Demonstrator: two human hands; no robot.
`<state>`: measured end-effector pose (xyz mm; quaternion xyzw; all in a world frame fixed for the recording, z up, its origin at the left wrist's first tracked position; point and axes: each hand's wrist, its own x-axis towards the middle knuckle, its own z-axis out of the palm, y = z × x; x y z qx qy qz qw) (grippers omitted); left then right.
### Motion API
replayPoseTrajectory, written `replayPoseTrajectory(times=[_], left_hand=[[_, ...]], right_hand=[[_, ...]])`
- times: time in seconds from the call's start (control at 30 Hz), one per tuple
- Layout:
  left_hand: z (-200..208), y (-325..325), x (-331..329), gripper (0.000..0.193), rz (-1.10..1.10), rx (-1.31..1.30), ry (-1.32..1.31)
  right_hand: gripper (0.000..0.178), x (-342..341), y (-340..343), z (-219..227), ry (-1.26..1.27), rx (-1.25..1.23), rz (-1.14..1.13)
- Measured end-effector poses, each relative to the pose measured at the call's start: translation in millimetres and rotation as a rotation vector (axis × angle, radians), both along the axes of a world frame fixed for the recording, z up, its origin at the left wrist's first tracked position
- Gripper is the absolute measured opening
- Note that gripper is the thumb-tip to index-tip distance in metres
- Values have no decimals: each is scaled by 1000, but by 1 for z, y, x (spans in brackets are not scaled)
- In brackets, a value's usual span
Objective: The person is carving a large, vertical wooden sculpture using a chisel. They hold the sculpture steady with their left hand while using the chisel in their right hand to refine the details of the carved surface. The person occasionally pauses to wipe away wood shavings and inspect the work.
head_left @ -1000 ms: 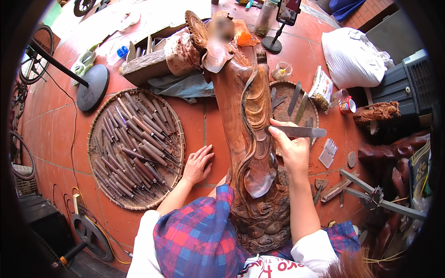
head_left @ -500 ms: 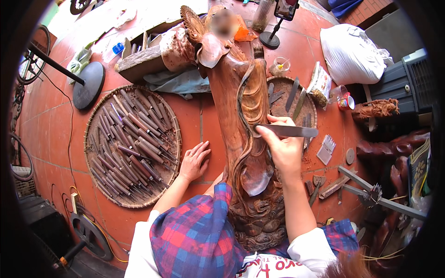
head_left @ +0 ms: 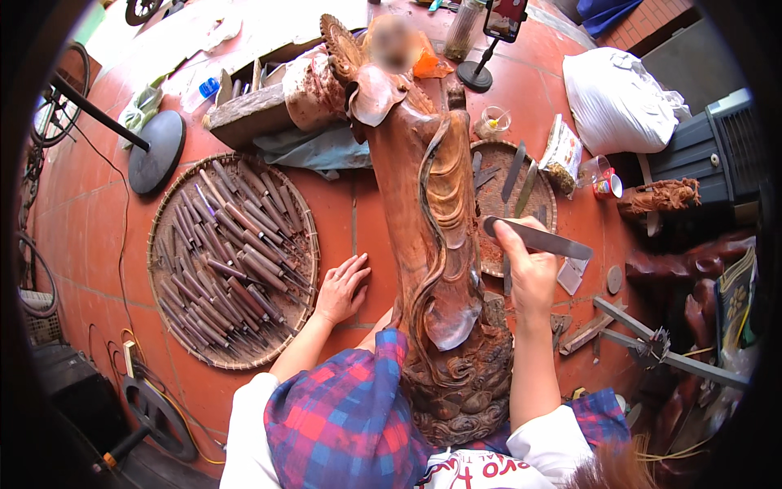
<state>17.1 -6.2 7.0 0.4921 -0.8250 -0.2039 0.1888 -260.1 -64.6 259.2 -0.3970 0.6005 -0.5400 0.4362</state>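
A carved wooden statue (head_left: pixel 399 179) lies lengthwise before me, its carved base close to my lap and its far end propped on a cloth-wrapped support (head_left: pixel 314 85). My right hand (head_left: pixel 531 273) is closed around a flat, dark metal scraper blade (head_left: pixel 562 242) with rounded ends. Hand and blade are held just right of the statue, over the small woven tray (head_left: pixel 493 196), apart from the wood. To the statue's left, my left hand (head_left: pixel 342 291) rests on the tiled floor with fingers stretched out, holding nothing. Beside it stands a large round woven tray (head_left: pixel 305 216) full of wooden-handled carving chisels (head_left: pixel 236 253).
Several flat blades lie in the small tray. Right of it are a plastic bag (head_left: pixel 562 155), cups (head_left: pixel 607 183), a white sack (head_left: pixel 615 98) and a grey metal stand (head_left: pixel 652 342). A phone on a stand (head_left: pixel 475 75) is at the back; a round black base (head_left: pixel 159 151) stands left.
My right hand has lifted the blade off the statue and moved right and slightly nearer to me, tilting the blade. My left hand has stayed on the floor.
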Motion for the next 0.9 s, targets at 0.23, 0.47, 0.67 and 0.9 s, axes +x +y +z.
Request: replayPoseTrajectory(times=[0.23,0.47,0.67,0.9], left_hand=[[3,-2,-2,43,1,10,9],[0,-2,0,43,-6,7,-3],[1,-2,-1,44,-7,4,-3],[-2,0,0,46,-8,6,-10]], right_hand=[[16,-6,-4,0,25,-230,53],[6,3,-3,-9,392,-156,97],[12,1,-17,-11,746,-452,194],[13,-7,-19,-10,677,-383,318]])
